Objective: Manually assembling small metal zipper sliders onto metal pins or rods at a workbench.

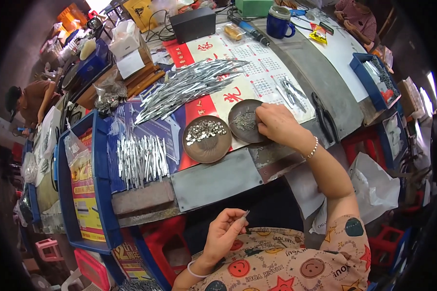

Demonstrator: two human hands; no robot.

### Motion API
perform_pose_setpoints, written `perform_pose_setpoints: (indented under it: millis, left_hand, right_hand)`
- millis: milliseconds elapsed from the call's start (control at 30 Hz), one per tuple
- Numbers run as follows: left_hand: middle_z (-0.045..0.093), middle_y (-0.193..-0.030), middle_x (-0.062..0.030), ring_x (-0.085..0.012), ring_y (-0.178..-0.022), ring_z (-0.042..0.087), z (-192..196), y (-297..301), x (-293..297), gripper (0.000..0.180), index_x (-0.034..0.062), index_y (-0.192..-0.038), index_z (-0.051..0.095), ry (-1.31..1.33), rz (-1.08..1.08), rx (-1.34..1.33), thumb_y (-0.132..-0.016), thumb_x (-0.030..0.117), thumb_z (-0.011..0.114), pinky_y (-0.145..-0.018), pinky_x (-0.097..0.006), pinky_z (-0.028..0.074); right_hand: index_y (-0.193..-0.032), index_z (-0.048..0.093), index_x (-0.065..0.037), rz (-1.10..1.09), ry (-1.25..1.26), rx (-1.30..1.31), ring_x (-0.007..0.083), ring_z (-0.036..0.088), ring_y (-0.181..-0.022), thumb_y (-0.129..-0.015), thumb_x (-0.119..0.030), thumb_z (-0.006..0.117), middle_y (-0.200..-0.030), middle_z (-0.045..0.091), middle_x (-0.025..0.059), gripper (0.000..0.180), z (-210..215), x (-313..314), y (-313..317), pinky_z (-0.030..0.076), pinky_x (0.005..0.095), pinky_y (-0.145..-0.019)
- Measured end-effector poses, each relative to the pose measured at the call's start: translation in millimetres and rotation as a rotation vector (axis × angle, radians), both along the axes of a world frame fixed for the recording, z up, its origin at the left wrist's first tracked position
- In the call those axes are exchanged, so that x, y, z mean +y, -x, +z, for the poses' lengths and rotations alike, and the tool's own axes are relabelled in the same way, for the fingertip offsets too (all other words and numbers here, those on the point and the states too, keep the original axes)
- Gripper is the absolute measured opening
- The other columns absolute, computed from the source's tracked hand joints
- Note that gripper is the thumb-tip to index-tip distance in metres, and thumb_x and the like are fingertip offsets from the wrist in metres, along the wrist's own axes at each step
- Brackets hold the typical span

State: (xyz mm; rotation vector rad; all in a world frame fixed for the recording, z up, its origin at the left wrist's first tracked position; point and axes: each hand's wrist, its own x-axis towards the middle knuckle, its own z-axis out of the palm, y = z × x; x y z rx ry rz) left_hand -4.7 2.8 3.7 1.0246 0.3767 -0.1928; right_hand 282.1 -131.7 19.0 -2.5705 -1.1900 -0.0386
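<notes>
Low over my lap, my left hand (pixel 224 234) is closed, thumb and fingertips pinching a small metal piece (pixel 246 215) whose tip pokes out. My right hand (pixel 280 125) reaches to the right-hand brown dish (pixel 253 137), its fingers drawn together at the rim; anything between them is hidden. Small thin metal pins (pixel 244 120) lie in that dish. Beside it stands another brown dish (pixel 209 151) with small shiny round metal pieces (pixel 205 130). A big heap of thin metal strips (pixel 189 87) lies behind, and a neater pile of strips (pixel 142 160) is to the left.
Black-handled pliers (pixel 326 119) and a few metal pieces (pixel 292 92) lie right of the dishes. A blue tray (pixel 104 194) edges the left side. Farther back are a black box (pixel 193 25) and a blue mug (pixel 278 25). Other people (pixel 361 22) sit at the far right and left.
</notes>
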Motion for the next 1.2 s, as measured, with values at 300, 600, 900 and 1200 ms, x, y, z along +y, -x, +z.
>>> perform_pose_setpoints:
  millis: [300, 600, 900, 1200]
  left_hand:
    - [0.059, -0.088, -0.0034, -0.0065, -0.075, 0.054, -1, -18, 2, 0.017, -0.0005, -0.108, 0.054, 0.095, -0.028, 0.028, -0.093, 0.008, 0.055, -0.07, -0.019, 0.046]
    - [0.059, -0.087, -0.0054, -0.0083, -0.073, 0.054, -3, -22, 0, 0.016, -0.001, -0.106, 0.053, 0.165, 0.007, 0.015, -0.093, 0.008, 0.055, -0.068, -0.02, 0.046]
    - [0.057, -0.082, -0.009, -0.0134, -0.066, 0.051, 2, -23, -4, 0.012, -0.0003, -0.101, 0.053, 0.295, 0.087, 0.045, -0.092, 0.006, 0.055, -0.061, -0.025, 0.042]
    - [0.057, -0.082, -0.0081, -0.0118, -0.066, 0.05, 7, -24, -6, 0.012, -0.0007, -0.102, 0.052, 0.4, 0.1, -0.007, -0.094, 0.008, 0.053, -0.064, -0.024, 0.044]
  right_hand:
    - [-0.079, 0.052, 0.0, 0.078, 0.026, 0.168, 0.0359, 0.058, -0.073, -0.073, -0.007, 0.058, -0.074, 0.059, 0.016, 0.011, 14, 4, -19, 0.045, 0.0427, -0.065]
    - [-0.086, 0.056, 0.001, 0.017, -0.305, 0.319, 0.0276, 0.061, -0.071, -0.077, -0.002, 0.061, -0.075, 0.061, 0.0142, 0.011, 9, 2, -12, 0.048, 0.0344, -0.065]
    - [-0.092, 0.064, 0.001, 0.038, -0.529, 0.357, 0.0331, 0.062, -0.082, -0.08, -0.003, 0.059, -0.085, 0.064, 0.0169, 0.013, 10, -2, -6, 0.049, 0.0384, -0.073]
    - [-0.095, 0.06, 0.002, -0.103, -0.665, 0.721, 0.0105, 0.059, -0.07, -0.089, -0.002, 0.054, -0.084, 0.062, 0.0063, 0.009, 17, -1, -4, 0.05, 0.0254, -0.066]
